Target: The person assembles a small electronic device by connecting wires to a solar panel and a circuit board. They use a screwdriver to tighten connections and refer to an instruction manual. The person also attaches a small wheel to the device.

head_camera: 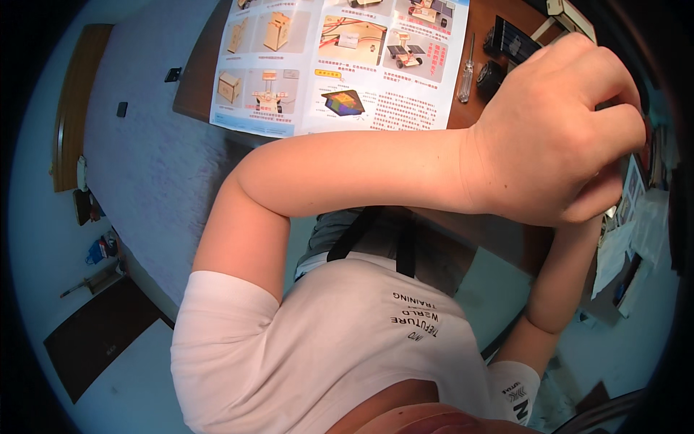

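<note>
My left forearm crosses in front of me, and my left hand (558,130) is at the upper right with its back to the camera and its fingers curled. Whatever lies inside those fingers is hidden. Behind it runs my right forearm (569,276); the right hand is out of sight. Just beyond the left hand are a black wheel (489,78), a small dark solar panel (512,40) and a light wooden part (572,19). A screwdriver (466,78) with a clear handle lies beside a printed instruction sheet (347,70) that shows assembly pictures.
The sheet and tools lie on a brown wooden table (195,87). A bed with a pale cover (152,163) stretches along the left, with two small black objects on it. At the right edge are papers (612,260) and clear plastic packaging (650,217).
</note>
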{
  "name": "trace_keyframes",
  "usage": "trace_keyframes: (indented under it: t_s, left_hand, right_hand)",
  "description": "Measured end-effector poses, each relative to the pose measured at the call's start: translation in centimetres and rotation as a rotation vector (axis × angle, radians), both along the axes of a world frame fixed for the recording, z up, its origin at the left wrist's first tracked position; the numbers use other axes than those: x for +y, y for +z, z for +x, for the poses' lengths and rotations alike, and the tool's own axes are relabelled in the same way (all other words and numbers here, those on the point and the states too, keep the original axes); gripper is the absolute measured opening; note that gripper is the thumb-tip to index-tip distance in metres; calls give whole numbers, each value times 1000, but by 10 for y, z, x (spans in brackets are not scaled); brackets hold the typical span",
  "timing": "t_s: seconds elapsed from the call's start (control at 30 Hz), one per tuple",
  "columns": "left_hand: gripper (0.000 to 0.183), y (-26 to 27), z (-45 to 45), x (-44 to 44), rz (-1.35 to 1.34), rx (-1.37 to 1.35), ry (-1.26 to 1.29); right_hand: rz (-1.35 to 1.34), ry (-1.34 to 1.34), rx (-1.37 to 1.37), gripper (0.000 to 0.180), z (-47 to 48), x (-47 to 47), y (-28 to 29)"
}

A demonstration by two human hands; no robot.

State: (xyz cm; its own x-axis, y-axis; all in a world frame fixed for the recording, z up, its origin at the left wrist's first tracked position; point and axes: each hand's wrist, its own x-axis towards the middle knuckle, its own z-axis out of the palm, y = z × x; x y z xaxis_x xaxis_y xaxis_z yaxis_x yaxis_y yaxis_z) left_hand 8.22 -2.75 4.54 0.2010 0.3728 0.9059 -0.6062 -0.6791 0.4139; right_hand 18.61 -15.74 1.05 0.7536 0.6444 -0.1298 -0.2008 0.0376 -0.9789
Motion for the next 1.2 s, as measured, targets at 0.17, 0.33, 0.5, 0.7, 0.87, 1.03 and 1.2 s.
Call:
trace_keyframes:
  t_s: [0.17, 0.33, 0.5, 0.7, 0.87, 1.03, 1.2]
  left_hand:
    - [21, -16, 6, 13, -54, -71, 61]
    - [21, -21, 2, 13, -185, 28, 99]
    - [32, -26, -4, 0, -229, 179, 73]
    - [44, -23, -11, -4, -336, 302, 39]
    - [56, -15, -27, -3, -446, 416, 51]
    - [68, 1, -28, -3, -569, 508, -11]
    - [68, 19, -37, 1, -889, 626, -280]
  right_hand:
    - [9, 42, -7, 26, -4, -4, 4]
    - [18, 52, 34, 26, -8, -9, 6]
    - [-128, -96, -62, 24, -11, -10, 12]
    - [53, 19, -6, 29, 2, -23, 0]
    - [20, -127, -3, 29, 5, -16, -6]
    - [-3, -48, -43, 24, 7, -19, 0]
    - [19, -32, -53, 22, -9, 8, 17]
